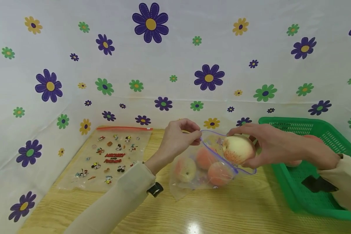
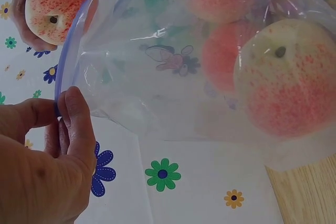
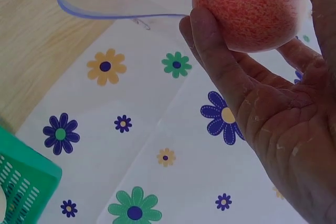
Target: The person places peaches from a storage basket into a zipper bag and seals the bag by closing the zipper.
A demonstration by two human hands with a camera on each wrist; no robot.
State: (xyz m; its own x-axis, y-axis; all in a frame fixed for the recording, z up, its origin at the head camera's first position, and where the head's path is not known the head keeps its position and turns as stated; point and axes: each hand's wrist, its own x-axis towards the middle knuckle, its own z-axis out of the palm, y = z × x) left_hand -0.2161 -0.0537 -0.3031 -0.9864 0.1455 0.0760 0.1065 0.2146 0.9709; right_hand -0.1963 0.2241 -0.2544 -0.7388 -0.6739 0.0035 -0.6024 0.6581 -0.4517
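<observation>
I find the left grip [image 1: 179, 136] pinching the purple zip edge [image 1: 219, 156] of a clear bag [image 2: 126, 90] between thumb and fingers, at one end of the mouth. The mouth gapes and is lifted; the lower end of the bag lies on the wood-grain worktop [image 1: 222, 208]. I count three peaches [image 1: 187, 169] inside, pale with red blush, seen through the film.

The right grip [image 1: 269, 143] is grasping a further peach [image 1: 239, 149], fingers and thumb curled about its sides. I place this fruit at the open mouth (none of my three views settles whether any part has crossed the edge).

To the right stands a green basket [image 1: 287, 191], slotted, with more fruit [image 1: 314, 139] in it, partly hidden by the right arm. To the left lies a flat printed bag [image 1: 114, 156] with a red zip, lettered "Mickey and Friends". A white flowered sheet [image 1: 169, 58] hangs behind.
</observation>
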